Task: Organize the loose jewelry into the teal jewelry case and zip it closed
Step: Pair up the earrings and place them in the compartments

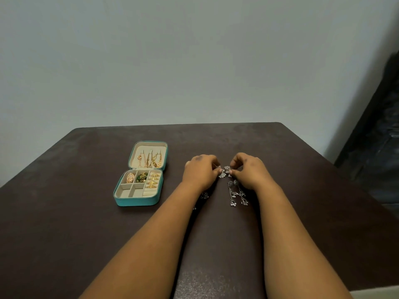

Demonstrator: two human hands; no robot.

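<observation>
Silver earrings (224, 170) pinched between both hands above the dark table (86, 223), well to the right of the open teal case (138, 201); left hand (199, 171) and right hand (248, 171) both closed to fingertip grips on the small fan-shaped pieces; longer dangling earrings (236, 194) lying loose just below, another piece (204, 195) half hidden by the left wrist. Best kept as a matched pair, lifted clear of the dangling chains to avoid a snag; then carried left, lowered into an empty front compartment beside the gold rings (153, 180); zip left for last.
</observation>
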